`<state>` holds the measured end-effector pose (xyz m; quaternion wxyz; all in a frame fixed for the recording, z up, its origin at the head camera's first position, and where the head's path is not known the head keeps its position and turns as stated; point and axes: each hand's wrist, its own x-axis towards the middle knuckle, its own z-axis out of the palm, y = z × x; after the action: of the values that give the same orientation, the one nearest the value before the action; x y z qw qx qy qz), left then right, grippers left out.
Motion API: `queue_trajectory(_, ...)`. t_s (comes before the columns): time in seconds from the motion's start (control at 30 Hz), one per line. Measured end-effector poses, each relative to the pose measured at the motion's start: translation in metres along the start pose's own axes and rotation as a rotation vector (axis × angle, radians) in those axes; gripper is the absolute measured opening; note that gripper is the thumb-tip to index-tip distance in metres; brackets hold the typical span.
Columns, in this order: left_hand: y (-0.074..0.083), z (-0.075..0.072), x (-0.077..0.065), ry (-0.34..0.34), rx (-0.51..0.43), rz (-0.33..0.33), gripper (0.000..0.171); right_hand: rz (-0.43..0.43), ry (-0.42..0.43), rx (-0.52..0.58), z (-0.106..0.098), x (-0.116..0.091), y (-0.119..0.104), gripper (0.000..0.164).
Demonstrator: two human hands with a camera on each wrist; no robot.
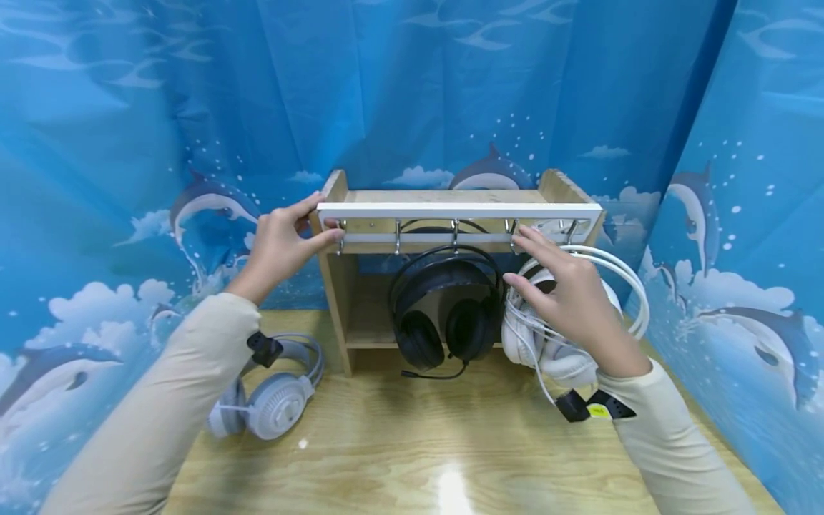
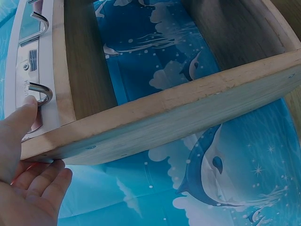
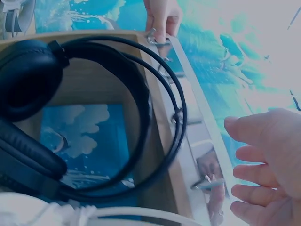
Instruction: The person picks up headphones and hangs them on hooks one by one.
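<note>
A wooden shelf (image 1: pixel 336 307) carries a white hook rail (image 1: pixel 450 210) with several metal hooks along its front. My left hand (image 1: pixel 277 243) grips the left end of the shelf. In the left wrist view, its thumb lies by the end hook (image 2: pixel 43 94) and its fingers are against the outer side board (image 2: pixel 155 127). Black headphones (image 1: pixel 418 340) with a boom microphone hang from a middle hook. White headphones (image 1: pixel 573 368) with a bundled cable hang at the right. My right hand (image 1: pixel 569 297) is in front of them, fingers extended and holding nothing; the right wrist view shows it apart from the rail.
Pale grey headphones (image 1: pixel 277 408) rest on the wooden table (image 1: pixel 386 443) left of the shelf, near my left forearm. A blue dolphin-print curtain (image 1: pixel 399 93) surrounds the table at the back and sides.
</note>
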<state>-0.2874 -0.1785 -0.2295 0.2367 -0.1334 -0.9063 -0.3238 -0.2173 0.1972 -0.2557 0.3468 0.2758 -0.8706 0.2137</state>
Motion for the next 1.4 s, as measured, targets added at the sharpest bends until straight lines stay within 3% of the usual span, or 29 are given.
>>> queue_trajectory(0.4, -0.001, 0.001, 0.0, 0.01, 0.017, 0.003, 0.073, 0.11, 0.155, -0.034, -0.032, 0.008, 0.028, 0.053)
queue_trajectory(0.53, -0.001, 0.002, 0.0, 0.016, 0.026, 0.007, 0.073, 0.163, 0.17, -0.043, -0.04, 0.009, 0.04, 0.054)
queue_trajectory(0.77, -0.001, 0.001, 0.0, 0.015, 0.036, 0.01, 0.073, 0.314, 0.098, -0.006, -0.052, 0.013, 0.056, 0.054)
queue_trajectory(1.0, 0.0, 0.002, 0.0, 0.002, 0.026, 0.011, 0.073, 0.448, -0.043, 0.033, -0.056, 0.021, 0.071, 0.065)
queue_trajectory(1.4, 0.0, 0.0, 0.0, 0.001, 0.009, 0.014, 0.073, 0.478, -0.099, -0.003, -0.053, 0.035, 0.078, 0.066)
